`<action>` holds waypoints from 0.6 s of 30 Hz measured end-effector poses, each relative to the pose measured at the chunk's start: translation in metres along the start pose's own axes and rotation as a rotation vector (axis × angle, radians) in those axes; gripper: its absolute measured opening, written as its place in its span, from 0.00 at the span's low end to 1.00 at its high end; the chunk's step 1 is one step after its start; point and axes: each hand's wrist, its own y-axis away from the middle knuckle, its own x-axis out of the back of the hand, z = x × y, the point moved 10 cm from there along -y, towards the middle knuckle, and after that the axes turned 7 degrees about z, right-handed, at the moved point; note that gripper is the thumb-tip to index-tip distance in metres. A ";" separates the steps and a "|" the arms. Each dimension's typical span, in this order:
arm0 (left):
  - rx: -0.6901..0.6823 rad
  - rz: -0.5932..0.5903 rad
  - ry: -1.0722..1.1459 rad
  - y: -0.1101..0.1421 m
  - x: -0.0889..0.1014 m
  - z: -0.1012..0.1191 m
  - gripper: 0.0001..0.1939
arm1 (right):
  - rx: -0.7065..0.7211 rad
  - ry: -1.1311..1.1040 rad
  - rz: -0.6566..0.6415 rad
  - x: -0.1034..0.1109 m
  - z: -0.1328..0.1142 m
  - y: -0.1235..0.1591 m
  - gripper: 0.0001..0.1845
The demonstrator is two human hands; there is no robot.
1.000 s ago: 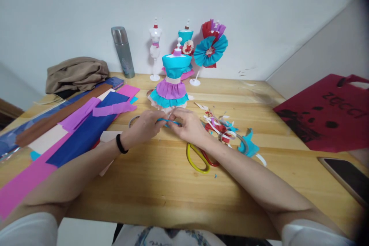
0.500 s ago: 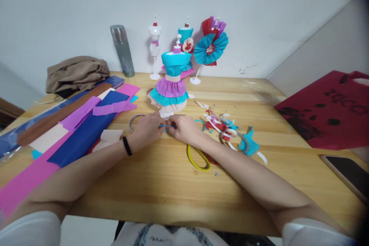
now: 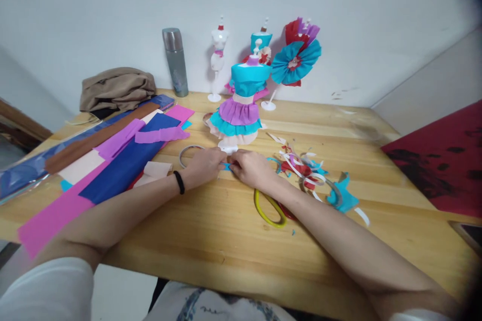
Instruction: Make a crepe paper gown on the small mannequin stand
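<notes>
A small strip of blue paper [image 3: 226,166] spans the gap between my two hands near the table's middle. My left hand [image 3: 205,166] pinches its left end, and my right hand [image 3: 251,168] has curled fingers on its right end. Just behind them stands a mini dress form [image 3: 249,80] on a white base [image 3: 228,147], dressed in a blue bodice and a tiered purple, blue and cream skirt. Beside my left hand lies a tape roll [image 3: 184,153]. Yellow-handled scissors [image 3: 268,215] rest partly under my right forearm.
Paper scraps [image 3: 301,165] and a blue piece [image 3: 343,194] litter the right side. Coloured paper sheets [image 3: 131,155] overlap at left, near a brown cloth [image 3: 116,88] and a flask [image 3: 176,62]. Other dress forms [image 3: 218,57] stand at the wall. A red bag [image 3: 444,160] is at right.
The camera has turned left, so everything sits farther right in view. My hands remain close together, and more of the blue strip shows between them.
</notes>
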 end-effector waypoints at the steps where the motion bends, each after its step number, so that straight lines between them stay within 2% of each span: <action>1: -0.012 0.001 0.005 0.000 0.000 0.002 0.06 | -0.004 -0.010 -0.005 -0.001 0.000 0.000 0.08; 12: -0.056 0.002 -0.022 0.005 -0.005 0.009 0.08 | -0.012 0.000 -0.015 -0.006 -0.001 0.001 0.09; 18: -0.042 -0.012 0.091 0.000 -0.004 0.002 0.06 | -0.021 -0.019 -0.028 -0.007 0.003 -0.002 0.08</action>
